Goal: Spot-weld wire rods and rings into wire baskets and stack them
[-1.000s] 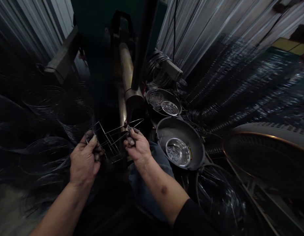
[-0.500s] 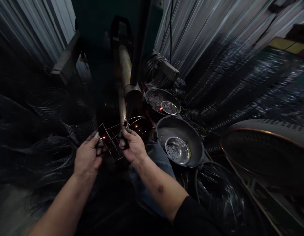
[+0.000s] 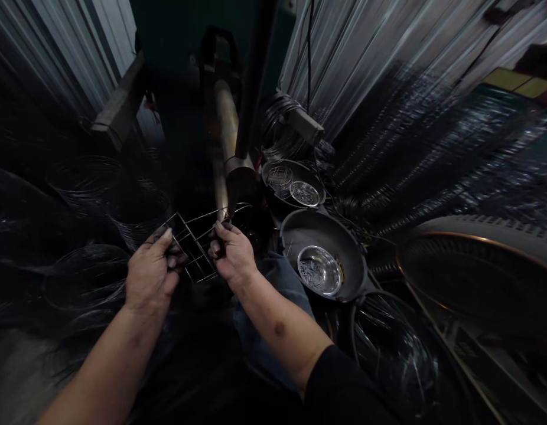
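A thin metal wire rack (image 3: 196, 241) with crossing bars spans the space between my hands. My left hand (image 3: 149, 274) pinches its left side, thumb on top and fingers curled beneath. With thumb and fingers closed, my right hand (image 3: 235, 252) grips the rack farther right, just below the tip of a machine's metal electrode arm (image 3: 229, 118). A curved end of the rack reaches past my right hand near that tip. Whether the wire touches the tip I cannot tell. My fingertips look blackened.
Right of my knee (image 3: 286, 289) stands a grey pan (image 3: 291, 227) holding a steel bowl (image 3: 320, 270) of short wire pieces. Behind it, another pan (image 3: 273, 168) holds a round wire grid and a second bowl. Wire bundles (image 3: 397, 342) lie at right; wire coils (image 3: 87, 254) at left.
Orange sparks around the rack and electrode tip have gone. Both hands have shifted slightly left and up, and the rack now lies flatter to view.
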{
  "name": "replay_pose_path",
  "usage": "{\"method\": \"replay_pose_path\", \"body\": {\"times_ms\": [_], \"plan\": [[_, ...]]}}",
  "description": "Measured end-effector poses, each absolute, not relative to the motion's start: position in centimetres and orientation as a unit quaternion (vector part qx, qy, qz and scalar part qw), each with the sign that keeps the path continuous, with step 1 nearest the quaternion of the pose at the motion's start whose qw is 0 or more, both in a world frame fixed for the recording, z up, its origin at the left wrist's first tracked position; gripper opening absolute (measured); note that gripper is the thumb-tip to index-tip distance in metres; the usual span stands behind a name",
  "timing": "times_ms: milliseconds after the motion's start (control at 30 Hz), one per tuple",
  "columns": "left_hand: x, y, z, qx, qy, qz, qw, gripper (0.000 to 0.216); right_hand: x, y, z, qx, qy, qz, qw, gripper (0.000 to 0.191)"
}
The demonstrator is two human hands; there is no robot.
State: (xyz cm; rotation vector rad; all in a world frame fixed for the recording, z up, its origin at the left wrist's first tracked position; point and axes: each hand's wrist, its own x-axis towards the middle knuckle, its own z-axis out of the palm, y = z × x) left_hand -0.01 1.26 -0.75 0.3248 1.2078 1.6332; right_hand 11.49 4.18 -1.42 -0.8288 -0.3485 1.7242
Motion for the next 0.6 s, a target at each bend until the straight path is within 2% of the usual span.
{"method": "replay_pose_path", "body": {"times_ms": [233, 400, 600], "plan": [[-0.3, 1.1, -0.1, 0.151, 0.503, 0.674, 0.519, 0.022, 11.4, 3.7, -0.5, -0.344, -0.144, 0.732, 0.570, 0.012], [-0.4, 1.4, -0.8, 0.123, 0.515, 0.635, 0.563, 0.023, 11.0, 3.4, -0.5, -0.370, -0.148, 0.722, 0.565, 0.010], [-0.2, 0.9, -1.1, 0.151, 0.499, 0.660, 0.540, 0.024, 11.4, 1.6, -1.5, -0.426, -0.250, 0.658, 0.569, 0.008]]}}
